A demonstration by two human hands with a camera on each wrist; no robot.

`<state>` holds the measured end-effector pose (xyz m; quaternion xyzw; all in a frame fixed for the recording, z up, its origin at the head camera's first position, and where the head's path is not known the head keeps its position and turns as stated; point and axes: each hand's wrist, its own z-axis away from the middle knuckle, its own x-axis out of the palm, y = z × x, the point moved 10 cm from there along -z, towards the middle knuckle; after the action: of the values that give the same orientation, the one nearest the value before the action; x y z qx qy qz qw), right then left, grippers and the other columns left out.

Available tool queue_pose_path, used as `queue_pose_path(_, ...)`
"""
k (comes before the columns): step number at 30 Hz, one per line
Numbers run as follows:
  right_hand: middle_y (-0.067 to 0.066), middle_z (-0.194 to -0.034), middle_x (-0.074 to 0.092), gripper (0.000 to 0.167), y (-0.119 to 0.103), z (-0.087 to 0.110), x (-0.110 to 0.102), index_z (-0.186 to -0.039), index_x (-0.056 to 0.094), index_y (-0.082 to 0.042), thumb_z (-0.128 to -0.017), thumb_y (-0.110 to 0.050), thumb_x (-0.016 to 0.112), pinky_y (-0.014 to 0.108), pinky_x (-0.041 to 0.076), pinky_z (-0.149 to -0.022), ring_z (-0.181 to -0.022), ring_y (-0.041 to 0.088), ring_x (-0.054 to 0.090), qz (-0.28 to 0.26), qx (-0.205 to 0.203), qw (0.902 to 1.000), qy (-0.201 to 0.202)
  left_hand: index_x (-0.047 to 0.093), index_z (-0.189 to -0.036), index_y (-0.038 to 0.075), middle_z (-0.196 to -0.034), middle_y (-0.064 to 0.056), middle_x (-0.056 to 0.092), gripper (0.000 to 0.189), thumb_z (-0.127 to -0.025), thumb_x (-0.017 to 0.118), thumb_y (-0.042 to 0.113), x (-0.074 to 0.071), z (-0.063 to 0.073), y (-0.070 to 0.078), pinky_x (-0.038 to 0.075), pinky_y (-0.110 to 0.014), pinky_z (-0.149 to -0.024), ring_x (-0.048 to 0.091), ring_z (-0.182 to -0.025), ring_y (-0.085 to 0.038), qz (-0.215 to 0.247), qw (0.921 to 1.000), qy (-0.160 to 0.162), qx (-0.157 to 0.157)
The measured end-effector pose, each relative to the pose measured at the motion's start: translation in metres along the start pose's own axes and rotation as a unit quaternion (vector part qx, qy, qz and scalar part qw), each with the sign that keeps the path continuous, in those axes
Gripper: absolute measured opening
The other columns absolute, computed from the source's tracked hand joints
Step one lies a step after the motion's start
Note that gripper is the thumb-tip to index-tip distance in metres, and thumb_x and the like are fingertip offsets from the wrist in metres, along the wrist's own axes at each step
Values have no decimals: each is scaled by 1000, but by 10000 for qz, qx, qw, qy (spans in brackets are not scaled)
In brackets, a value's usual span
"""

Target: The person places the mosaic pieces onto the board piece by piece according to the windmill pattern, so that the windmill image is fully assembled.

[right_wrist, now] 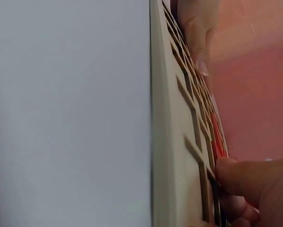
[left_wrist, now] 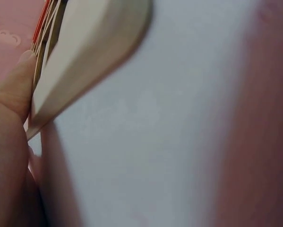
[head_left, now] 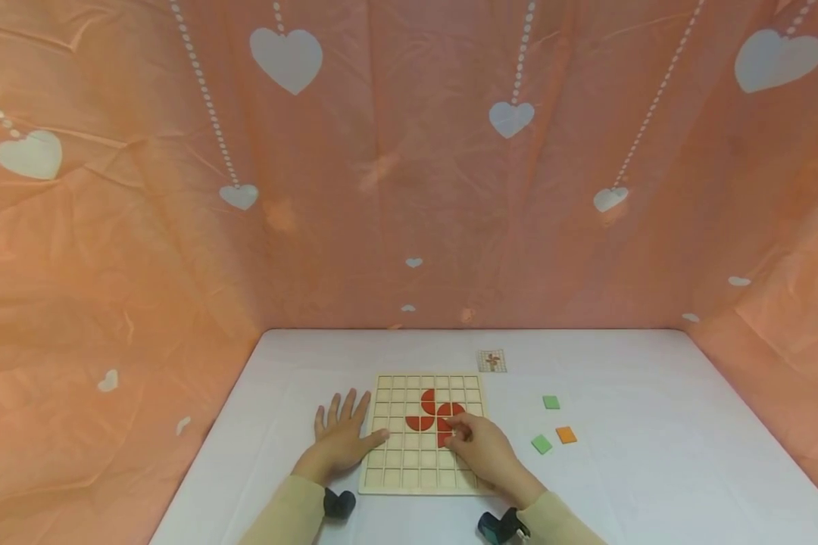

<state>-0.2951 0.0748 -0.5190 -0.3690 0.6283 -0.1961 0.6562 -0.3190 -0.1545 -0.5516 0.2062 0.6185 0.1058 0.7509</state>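
Observation:
A pale wooden grid board (head_left: 410, 480) lies flat on the table, with red curved-edge tiles (head_left: 419, 423) set in its middle cells like a pinwheel. My left hand (head_left: 341, 440) rests by the board's left side, fingers spread, its thumb over the edge. The left wrist view shows that thumb (left_wrist: 18, 87) against the board's side. Over the board's right half, my right hand (head_left: 484, 452) has its thumb and index finger at the lower red tile (head_left: 442, 439), seemingly pinching it. In the right wrist view the fingertips partly hide this spot.
Right of the board lie two green square tiles (head_left: 551, 402) and an orange one (head_left: 566, 435). A small card (head_left: 492, 361) printed with a pinwheel on a grid lies behind the board's right corner. An orange-pink curtain (head_left: 409, 189) with hearts surrounds the white table (head_left: 654, 454).

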Motion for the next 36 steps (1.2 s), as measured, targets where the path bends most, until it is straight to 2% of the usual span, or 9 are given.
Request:
queue_pose_path(4, -9, -75, 54, 30, -1, 2, -2, -117, 62, -7, -91, -20, 69, 25, 42, -59, -66, 7, 49, -183, -126, 9997, -27, 22, -155, 11, -160, -19, 9, 90, -89, 54, 63, -3, 1, 0, -11, -62, -109, -3, -144, -44, 26, 10000, -35, 0)
queue_pose_path(7, -8, -77, 56, 29, 4, 6, -11, -118, 61, -8, -94, -23, 65, 25, 43, -56, -65, 8, 50, -324, -105, 9994, -51, 23, -154, 10, -160, -20, 9, 90, -89, 54, 63, -4, 1, -2, -10, -63, -109, -3, -144, -45, 17, 10000, -17, -4)
queue_pose_path(12, -6, -76, 56, 20, 32, 15, -48, -112, 65, -12, -94, -19, 65, 25, 42, -51, -62, 11, 49, -235, 394, 9984, 332, 23, -154, 10, -160, -20, 10, 89, -89, 55, 62, -4, 2, -1, -11, -62, -109, -3, -144, -45, 49, 10000, 34, 2)
queue_pose_path(15, -5, -78, 56, 20, 53, 21, -72, -111, 66, -12, -92, -17, 67, 25, 43, -51, -63, 12, 50, -67, 703, 9958, 584, 23, -154, 10, -160, -20, 10, 90, -89, 54, 63, -3, 1, -2, -11, -62, -109, -3, -144, -45, 13, 10000, 4, -8)
queue_pose_path(21, -1, -90, 60, 28, 85, 28, -113, -117, 63, -6, -93, -20, 66, 28, 47, -63, -78, 13, 55, 206, 933, 9934, 634, 23, -154, 9, -159, -20, 9, 90, -89, 52, 64, -2, 1, 1, -13, -62, -108, -3, -143, -45, 22, 10000, -1, 77)
queue_pose_path(27, 8, -104, 60, 39, 109, 19, -143, -123, 59, -1, -94, -26, 65, 33, 50, -73, -94, 24, 57, 88, 933, 9935, 644, 22, -154, 10, -160, -19, 9, 91, -89, 51, 66, 0, 0, 0, -15, -61, -108, -4, -144, -44, 45, 10000, 16, 58)
queue_pose_path(31, 14, -112, 58, 46, 130, 14, -146, -126, 56, 0, -93, -31, 66, 38, 50, -81, -101, 29, 55, -55, 1197, 9921, 362, 21, -155, 12, -160, -17, 8, 93, -87, 49, 70, 3, -2, -2, -15, -59, -109, -5, -145, -41, -26, 10000, 69, 23)
queue_pose_path(35, 15, -114, 54, 46, 144, 11, -138, -125, 56, -1, -91, -29, 69, 37, 49, -82, -100, 28, 50, -238, 1548, 9876, 76, 22, -155, 14, -160, -16, 9, 93, -87, 48, 70, 4, -2, -4, -13, -60, -109, -4, -144, -42, -90, 9998, 151, 75)
queue_pose_path(36, 16, -114, 54, 45, 144, 10, -136, -124, 56, 0, -91, -29, 69, 37, 49, -81, -100, 29, 50, -233, 1521, 9881, 72, 22, -155, 14, -160, -16, 9, 93, -87, 49, 71, 4, -2, -5, -12, -60, -109, -4, -144, -42, -112, 9998, 145, 57)
